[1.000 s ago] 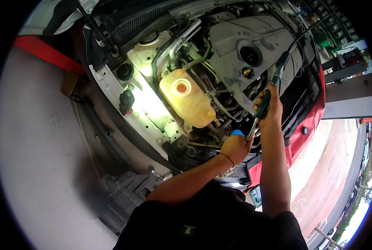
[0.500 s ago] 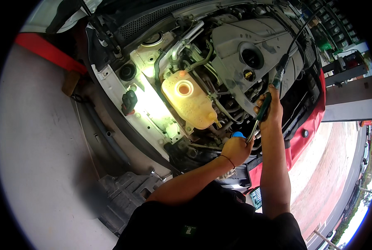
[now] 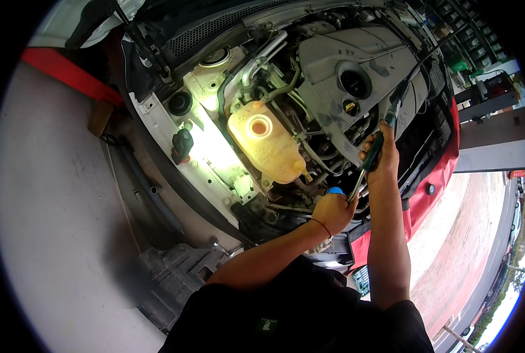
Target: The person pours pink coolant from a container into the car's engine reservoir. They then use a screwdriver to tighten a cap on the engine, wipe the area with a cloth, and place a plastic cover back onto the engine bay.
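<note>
Cord point(image 3: 434, 48) swung rightward; green-handled tool point(image 3: 374, 149) slants up and right

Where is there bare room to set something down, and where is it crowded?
Bare: grey floor bordered by red beam and dark panel; the engine cover above its round hole. Crowded: hoses beside the tank, and around the left hand and right hand.

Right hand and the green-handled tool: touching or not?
Touching. The head view shows the right hand with its fingers curled round the handle of the green-handled tool, no gap between.
</note>
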The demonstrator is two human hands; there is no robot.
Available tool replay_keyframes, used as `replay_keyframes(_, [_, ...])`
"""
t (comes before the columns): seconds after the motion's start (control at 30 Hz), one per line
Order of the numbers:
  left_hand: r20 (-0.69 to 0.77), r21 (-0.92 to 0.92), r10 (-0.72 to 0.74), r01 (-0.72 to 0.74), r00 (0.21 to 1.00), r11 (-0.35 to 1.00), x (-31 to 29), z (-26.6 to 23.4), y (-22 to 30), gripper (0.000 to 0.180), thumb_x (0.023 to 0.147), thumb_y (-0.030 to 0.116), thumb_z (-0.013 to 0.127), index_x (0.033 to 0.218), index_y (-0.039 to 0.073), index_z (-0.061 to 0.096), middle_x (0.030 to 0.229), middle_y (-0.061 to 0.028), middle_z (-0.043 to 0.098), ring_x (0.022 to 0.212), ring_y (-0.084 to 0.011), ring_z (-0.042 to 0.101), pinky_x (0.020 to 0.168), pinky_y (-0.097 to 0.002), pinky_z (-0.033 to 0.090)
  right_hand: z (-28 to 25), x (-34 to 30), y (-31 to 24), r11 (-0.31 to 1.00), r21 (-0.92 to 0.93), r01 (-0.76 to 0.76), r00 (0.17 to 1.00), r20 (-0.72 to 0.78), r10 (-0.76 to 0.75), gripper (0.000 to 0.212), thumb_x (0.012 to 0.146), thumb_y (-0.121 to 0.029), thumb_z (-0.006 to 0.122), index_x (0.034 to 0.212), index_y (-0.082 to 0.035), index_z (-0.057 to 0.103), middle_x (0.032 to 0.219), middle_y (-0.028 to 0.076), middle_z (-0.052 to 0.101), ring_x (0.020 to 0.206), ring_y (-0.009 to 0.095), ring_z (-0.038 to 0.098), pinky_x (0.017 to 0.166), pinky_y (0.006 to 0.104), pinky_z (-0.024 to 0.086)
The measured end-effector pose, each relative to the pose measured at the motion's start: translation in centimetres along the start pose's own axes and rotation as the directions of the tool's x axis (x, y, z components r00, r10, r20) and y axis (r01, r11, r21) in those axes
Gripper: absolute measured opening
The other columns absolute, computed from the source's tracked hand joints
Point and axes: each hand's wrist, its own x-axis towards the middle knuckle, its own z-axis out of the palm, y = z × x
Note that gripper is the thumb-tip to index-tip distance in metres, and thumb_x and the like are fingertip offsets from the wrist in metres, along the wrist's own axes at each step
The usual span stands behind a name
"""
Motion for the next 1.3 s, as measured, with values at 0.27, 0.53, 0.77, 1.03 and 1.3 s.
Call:
replay_keyframes(0.27, [-0.013,0.024,0.017,-0.017,1.0,1.0,0.07,0.3,-0.21,0.049,0.097,0.038,0.051,0.064,0.001,0.053,0.06,-0.0247,0.056,0.061,-0.0468,0.056,0.054,-0.0531,0.043,0.07,0.0,-0.09,1.0,-0.012,0.016,1.0,0.005,-0.016,0.038,0.078,-0.04,0.075,0.079,-0.011,0.052,0.069,0.003,0.05,0.056,0.014,0.05,0.047,0.0279,0.036])
replay_keyframes(0.53, [-0.025,0.019,0.024,-0.023,0.999,1.0,0.08,0.37,-0.31,0.048,0.096,0.039,0.051,0.066,0.001,0.053,0.06,-0.0245,0.056,0.061,-0.0471,0.055,0.054,-0.0532,0.042,0.13,0.03,-0.02,1.0,-0.018,0.013,1.0,-0.011,-0.013,0.038,0.078,-0.04,0.075,0.077,-0.011,0.052,0.068,0.003,0.049,0.055,0.014,0.049,0.047,0.0279,0.035])
replay_keyframes(0.77, [-0.019,0.02,0.006,-0.006,1.0,1.0,0.04,0.23,-0.19,0.048,0.096,0.038,0.051,0.066,0.001,0.054,0.059,-0.0238,0.056,0.06,-0.0463,0.056,0.053,-0.0526,0.043,0.4,-0.12,-0.02,1.0,-0.026,0.01,1.0,-0.012,-0.011,0.037,0.078,-0.04,0.075,0.077,-0.011,0.051,0.068,0.002,0.049,0.056,0.014,0.049,0.047,0.028,0.035])
replay_keyframes(1.03, [-0.018,0.015,0.007,-0.007,1.0,1.0,0.08,0.34,-0.38,0.048,0.097,0.038,0.051,0.066,0.001,0.055,0.06,-0.0235,0.056,0.06,-0.0459,0.056,0.053,-0.052,0.043,0.45,-0.11,0.03,1.0,-0.027,0.016,1.0,-0.012,-0.016,0.038,0.078,-0.04,0.075,0.077,-0.011,0.052,0.068,0.002,0.049,0.055,0.014,0.049,0.048,0.0278,0.035])
replay_keyframes(1.3, [-0.011,0.012,0.015,-0.014,1.0,1.0,0.09,0.27,-0.42,0.048,0.096,0.037,0.051,0.065,0.001,0.054,0.059,-0.0236,0.056,0.06,-0.0461,0.056,0.053,-0.0522,0.043,0.32,-0.06,0.07,1.0,-0.018,0.014,1.0,-0.003,-0.014,0.037,0.079,-0.04,0.075,0.08,-0.011,0.052,0.068,0.002,0.049,0.056,0.014,0.05,0.048,0.0276,0.036])
